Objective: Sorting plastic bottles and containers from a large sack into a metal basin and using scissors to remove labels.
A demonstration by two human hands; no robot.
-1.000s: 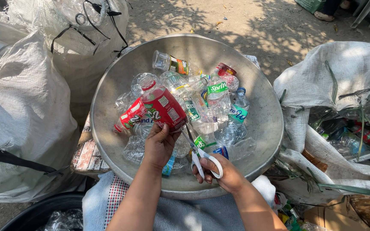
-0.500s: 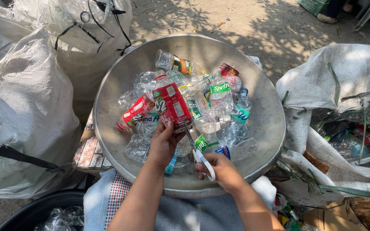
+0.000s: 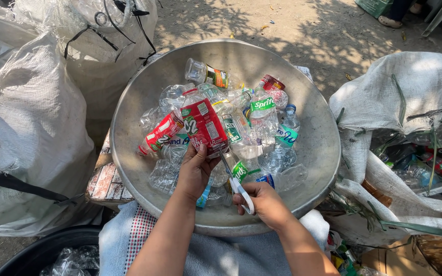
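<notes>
Left hand (image 3: 196, 168) at frame centre clamped on the base of a red-labelled plastic bottle (image 3: 203, 124), right hand (image 3: 264, 202) closed around white-handled scissors (image 3: 235, 179) touching the label, both over a wide metal basin (image 3: 313, 153) of crushed clear bottles (image 3: 262, 128), white sacks (image 3: 26, 133) at the frame's left and right

One metal basin (image 3: 313, 148), one pair of scissors (image 3: 235, 179), three white sacks (image 3: 31, 128)

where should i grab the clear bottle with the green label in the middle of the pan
Probably by its bare clear body below the label, from the near rim. The green-label bottle lies on top of the pile with its cap pointing away, beside the red-label bottle in the left hand.
</notes>
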